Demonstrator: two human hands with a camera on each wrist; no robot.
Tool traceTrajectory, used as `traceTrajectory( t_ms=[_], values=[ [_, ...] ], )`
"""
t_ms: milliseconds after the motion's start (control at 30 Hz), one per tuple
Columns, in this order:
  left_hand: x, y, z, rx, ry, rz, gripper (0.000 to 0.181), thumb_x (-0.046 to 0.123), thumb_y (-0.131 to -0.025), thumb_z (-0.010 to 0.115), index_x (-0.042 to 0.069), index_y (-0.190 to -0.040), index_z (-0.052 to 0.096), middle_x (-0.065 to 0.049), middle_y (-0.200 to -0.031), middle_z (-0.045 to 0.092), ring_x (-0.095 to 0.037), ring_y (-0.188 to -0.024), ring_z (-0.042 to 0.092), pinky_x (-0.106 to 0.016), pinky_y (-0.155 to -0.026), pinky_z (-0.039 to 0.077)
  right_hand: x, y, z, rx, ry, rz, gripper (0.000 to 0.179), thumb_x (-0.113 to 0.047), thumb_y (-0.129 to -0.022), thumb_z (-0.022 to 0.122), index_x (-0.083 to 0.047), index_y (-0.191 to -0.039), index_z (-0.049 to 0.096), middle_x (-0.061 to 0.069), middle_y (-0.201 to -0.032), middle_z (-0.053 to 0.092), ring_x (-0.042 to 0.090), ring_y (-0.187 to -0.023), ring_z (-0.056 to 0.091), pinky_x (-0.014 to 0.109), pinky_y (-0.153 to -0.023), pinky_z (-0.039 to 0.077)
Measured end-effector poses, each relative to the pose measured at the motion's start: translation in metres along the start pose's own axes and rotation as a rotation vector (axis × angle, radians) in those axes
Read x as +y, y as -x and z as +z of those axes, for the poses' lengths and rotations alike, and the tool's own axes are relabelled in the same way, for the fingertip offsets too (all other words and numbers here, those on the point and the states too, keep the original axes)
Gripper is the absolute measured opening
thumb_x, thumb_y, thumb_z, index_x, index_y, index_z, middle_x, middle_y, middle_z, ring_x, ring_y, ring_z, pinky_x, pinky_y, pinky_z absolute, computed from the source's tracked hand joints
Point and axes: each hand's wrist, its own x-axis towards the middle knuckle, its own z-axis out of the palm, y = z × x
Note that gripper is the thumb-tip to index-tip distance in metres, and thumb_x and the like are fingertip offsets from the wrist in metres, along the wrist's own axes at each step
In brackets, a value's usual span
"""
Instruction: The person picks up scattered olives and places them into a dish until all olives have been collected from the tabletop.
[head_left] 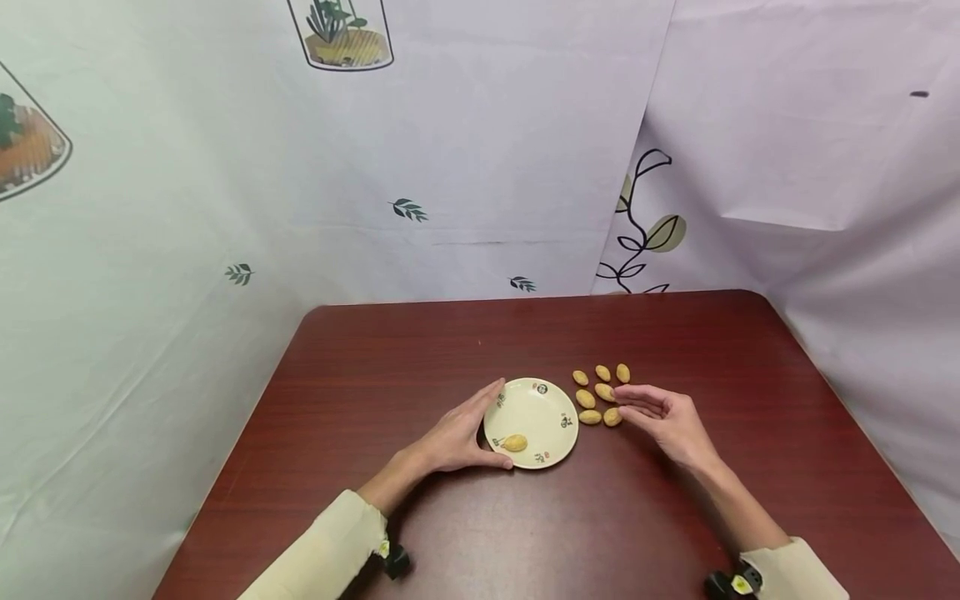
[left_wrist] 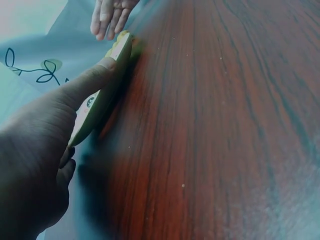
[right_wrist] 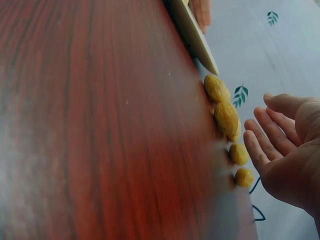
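Observation:
A round cream plate (head_left: 531, 412) with small printed motifs sits on the table, one yellow-brown oval nut-like piece (head_left: 514, 443) lying in its near left part. My left hand (head_left: 459, 433) holds the plate's left edge. In the left wrist view its thumb (left_wrist: 95, 77) lies over the rim, with other fingers curled below. To the right of the plate lie several more of these oval pieces (head_left: 586, 399), grouped close together. Over their right side hovers my right hand (head_left: 667, 421), fingers loosely bent. The right wrist view shows no object between its fingers (right_wrist: 272, 132).
The dark red wooden table (head_left: 390, 350) carries the plate and the pieces. Pale cloth (head_left: 487, 150) with leaf and jar prints hangs behind and on both sides of it. Both forearms wear light sleeves (head_left: 330, 542), with dark devices at the wrists.

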Motion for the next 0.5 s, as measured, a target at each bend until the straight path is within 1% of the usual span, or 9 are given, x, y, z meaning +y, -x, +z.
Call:
traceTrajectory(
  t_ms=[133, 267, 367, 500],
  values=[
    [-0.0010, -0.0004, -0.0001, -0.005, 0.007, 0.012, 0.128, 0.055, -0.079, 0.092, 0.006, -0.170, 0.017, -0.010, -0.176, 0.023, -0.023, -0.158, 0.029, -0.052, -0.121, 0.036, 0.0024, 0.0004, -0.0010, 0.001, 0.010, 0.018, 0.031, 0.006, -0.096, 0.074, 0.013, -0.126, 0.070, 0.034, -0.124, 0.070, 0.014, -0.110, 0.075, 0.018, -0.089, 0.056],
    [-0.0019, -0.0012, 0.0000, -0.002, 0.022, 0.014, 0.126, 0.053, -0.080, 0.092, 0.006, -0.171, 0.018, -0.010, -0.176, 0.023, -0.023, -0.158, 0.029, -0.052, -0.121, 0.035, 0.0034, 0.0006, -0.0017, 0.004, 0.007, 0.016, 0.031, 0.007, -0.096, 0.074, 0.014, -0.125, 0.070, 0.033, -0.123, 0.070, 0.012, -0.109, 0.074, 0.017, -0.089, 0.056],
    [-0.0021, -0.0016, 0.0000, 0.002, 0.033, 0.011, 0.125, 0.052, -0.080, 0.092, 0.007, -0.170, 0.019, -0.009, -0.176, 0.024, -0.023, -0.158, 0.029, -0.052, -0.122, 0.035, 0.0040, 0.0007, -0.0022, -0.004, 0.008, 0.016, 0.031, 0.007, -0.096, 0.074, 0.015, -0.125, 0.069, 0.034, -0.123, 0.070, 0.012, -0.109, 0.074, 0.017, -0.088, 0.056],
    [-0.0018, -0.0015, -0.0004, 0.001, 0.043, 0.003, 0.124, 0.052, -0.080, 0.092, 0.008, -0.171, 0.020, -0.006, -0.176, 0.024, -0.022, -0.158, 0.030, -0.051, -0.122, 0.034, 0.0060, -0.0001, -0.0025, -0.016, 0.004, 0.034, 0.031, 0.006, -0.096, 0.074, 0.013, -0.126, 0.070, 0.034, -0.125, 0.069, 0.014, -0.110, 0.074, 0.018, -0.088, 0.056]
  ],
)
